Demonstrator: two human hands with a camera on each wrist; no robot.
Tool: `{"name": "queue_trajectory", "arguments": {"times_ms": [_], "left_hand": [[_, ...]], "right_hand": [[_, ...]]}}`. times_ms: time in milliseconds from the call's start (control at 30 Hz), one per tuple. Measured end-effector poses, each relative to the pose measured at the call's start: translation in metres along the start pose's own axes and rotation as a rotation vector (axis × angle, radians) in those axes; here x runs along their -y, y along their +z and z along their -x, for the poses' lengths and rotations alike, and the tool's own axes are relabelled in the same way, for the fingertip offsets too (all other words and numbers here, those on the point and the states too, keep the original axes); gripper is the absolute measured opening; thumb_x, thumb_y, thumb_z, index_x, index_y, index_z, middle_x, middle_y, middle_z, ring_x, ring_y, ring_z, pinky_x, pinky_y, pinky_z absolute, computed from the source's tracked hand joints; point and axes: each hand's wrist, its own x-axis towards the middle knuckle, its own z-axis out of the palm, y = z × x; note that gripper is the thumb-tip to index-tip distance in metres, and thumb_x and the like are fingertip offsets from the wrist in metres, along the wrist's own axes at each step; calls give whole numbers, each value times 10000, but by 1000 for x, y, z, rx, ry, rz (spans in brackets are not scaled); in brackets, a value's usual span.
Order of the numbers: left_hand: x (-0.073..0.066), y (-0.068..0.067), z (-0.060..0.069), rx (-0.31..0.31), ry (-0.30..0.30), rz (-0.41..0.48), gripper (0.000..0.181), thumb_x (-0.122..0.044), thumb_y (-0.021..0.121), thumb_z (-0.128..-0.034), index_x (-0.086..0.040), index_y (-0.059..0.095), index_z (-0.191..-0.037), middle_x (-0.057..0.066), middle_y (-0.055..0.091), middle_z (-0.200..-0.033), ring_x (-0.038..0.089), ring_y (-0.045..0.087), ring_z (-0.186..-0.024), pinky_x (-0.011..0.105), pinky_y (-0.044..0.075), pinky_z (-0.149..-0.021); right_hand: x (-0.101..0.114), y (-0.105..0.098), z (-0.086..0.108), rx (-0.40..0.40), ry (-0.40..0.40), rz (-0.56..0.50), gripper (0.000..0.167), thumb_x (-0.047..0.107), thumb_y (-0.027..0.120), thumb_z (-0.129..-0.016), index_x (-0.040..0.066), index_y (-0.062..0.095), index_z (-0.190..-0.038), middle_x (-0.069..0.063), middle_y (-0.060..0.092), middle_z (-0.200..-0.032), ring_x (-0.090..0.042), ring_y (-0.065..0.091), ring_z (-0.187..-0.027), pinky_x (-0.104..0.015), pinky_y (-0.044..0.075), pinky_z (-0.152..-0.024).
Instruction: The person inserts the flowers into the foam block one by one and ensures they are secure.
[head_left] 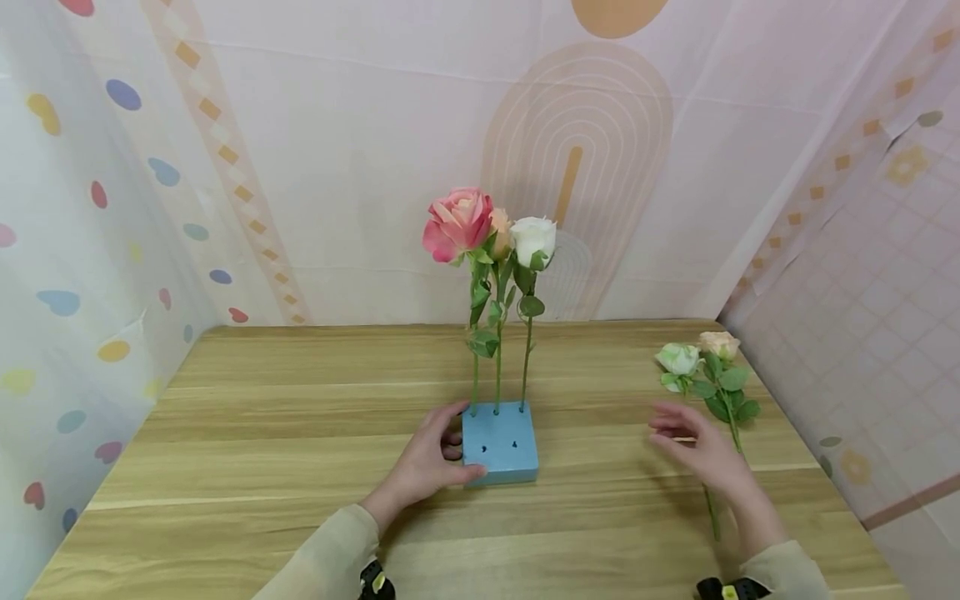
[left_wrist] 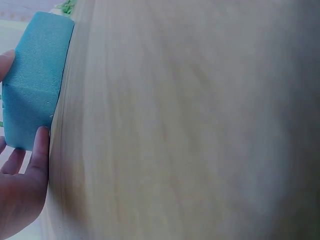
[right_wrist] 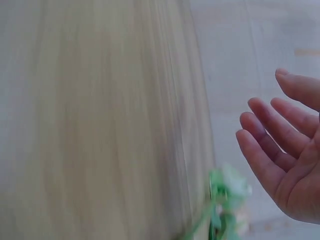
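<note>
A blue foam block [head_left: 500, 450] stands on the table with a pink rose [head_left: 459, 223], a peach rose [head_left: 501, 233] and a white rose [head_left: 534, 240] upright in its back row of holes; two front holes are bare. My left hand [head_left: 425, 460] grips the block's left side, thumb at the front corner; in the left wrist view the hand [left_wrist: 26, 187] touches the block [left_wrist: 37, 80]. My right hand [head_left: 705, 450], fingers loosely bent, holds nothing, above the stems of a greenish-white rose [head_left: 678, 358] and a peach rose [head_left: 718, 344]. The right wrist view shows this hand [right_wrist: 290, 145] too.
The wooden table [head_left: 300, 417] meets a patterned cloth backdrop [head_left: 375, 167] at its back edge. More patterned cloth hangs at the left and right. The two lying flowers are near the table's right edge.
</note>
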Motion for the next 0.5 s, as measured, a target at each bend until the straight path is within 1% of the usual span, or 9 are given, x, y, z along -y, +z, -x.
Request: {"name": "queue_trajectory", "arguments": {"times_ms": [100,267,400,500], "left_hand": [[-1,0,0,0,-3,-1,924,-133,899,-726,-73,396,-1498,192,393,-1388,274,538,-1039,374,538,-845],[-1,0,1,0,-2,0,928,-136,900,-724,-81,395,-1501,191,392,-1386,272,541,-1043,379,539,-847],[-2,0,1,0,4,5,930,-132,901,-723,-80,393,-1501,191,392,-1384,272,538,-1039,385,538,-847],[-2,0,2,-1,6,11,931,-127,900,-722,-76,392,-1501,193,388,-1387,276,535,-1040,389,537,-848]], "right_hand": [[-8,-12,9,-11,40,13,461,86,676,-948,-81,508,-1343,-235,655,-1157,-28,585,-947,-238,505,-778],[-22,-26,21,-17,104,46,479,80,682,-942,-107,494,-1341,-264,638,-1170,29,554,-919,-214,506,-751],[-32,-31,28,-29,103,62,464,28,695,-917,-139,508,-1308,-274,638,-1125,35,556,-887,-192,500,-732],[-37,-33,30,-21,93,64,459,4,698,-905,-151,515,-1297,-278,637,-1108,3,571,-883,-196,501,-729]]}}
